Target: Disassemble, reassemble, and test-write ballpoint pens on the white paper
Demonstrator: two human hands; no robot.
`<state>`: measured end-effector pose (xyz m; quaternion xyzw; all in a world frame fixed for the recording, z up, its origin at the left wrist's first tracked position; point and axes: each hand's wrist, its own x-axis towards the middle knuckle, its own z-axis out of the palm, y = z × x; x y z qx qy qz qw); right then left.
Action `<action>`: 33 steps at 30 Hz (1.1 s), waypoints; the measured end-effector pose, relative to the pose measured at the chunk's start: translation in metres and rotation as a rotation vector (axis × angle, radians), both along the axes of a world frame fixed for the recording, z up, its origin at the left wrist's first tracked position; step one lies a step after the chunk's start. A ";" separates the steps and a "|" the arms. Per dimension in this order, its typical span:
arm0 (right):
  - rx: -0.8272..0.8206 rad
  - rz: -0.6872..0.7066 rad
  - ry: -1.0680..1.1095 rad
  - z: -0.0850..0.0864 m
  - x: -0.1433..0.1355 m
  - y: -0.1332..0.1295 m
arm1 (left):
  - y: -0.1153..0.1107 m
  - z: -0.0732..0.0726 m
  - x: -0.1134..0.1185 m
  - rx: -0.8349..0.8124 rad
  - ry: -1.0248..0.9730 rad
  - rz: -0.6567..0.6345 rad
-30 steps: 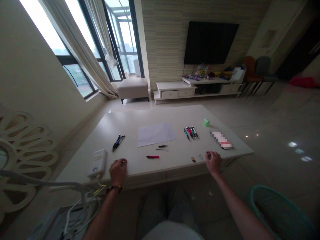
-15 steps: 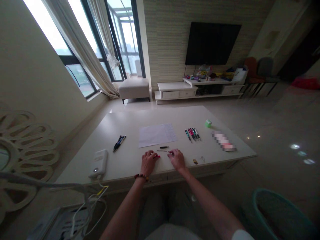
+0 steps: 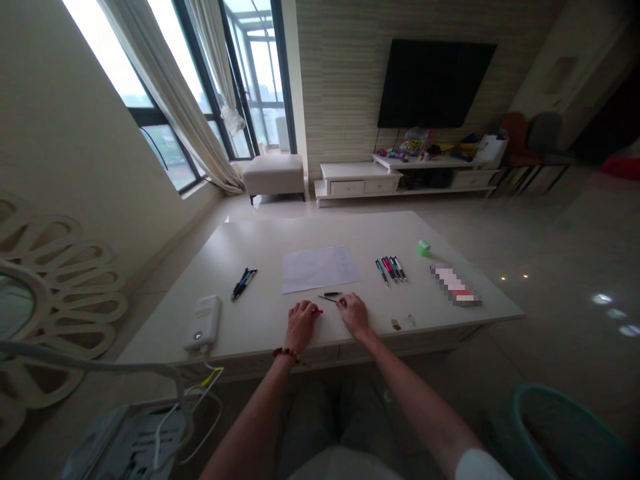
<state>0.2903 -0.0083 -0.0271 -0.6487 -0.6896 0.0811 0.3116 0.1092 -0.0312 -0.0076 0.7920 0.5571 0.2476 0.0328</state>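
My left hand rests at the near edge of the white table, fingers curled round a small red pen part whose end pokes out to the right. Just right of it, the fingertips of my right hand pinch one end of a thin dark pen refill, which slants up to the left. Behind the refill lies a short black pen barrel piece. A white sheet of paper is flat beyond both hands. Most of the red part is hidden by my left fingers.
Several pens lie in a row on the right, with a green sharpener-like item and a blurred-out packet farther over. Dark pens and a white power bank are on the left. Small bits sit near the front edge.
The refill in my right fingers has turned from nearly level to slanting, its free end now farther up. My left hand keeps its hold on the red part. The view has shifted slightly.
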 end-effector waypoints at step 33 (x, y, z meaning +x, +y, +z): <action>-0.030 0.138 0.961 0.012 -0.035 -0.008 | -0.001 -0.009 0.022 0.066 -0.418 0.013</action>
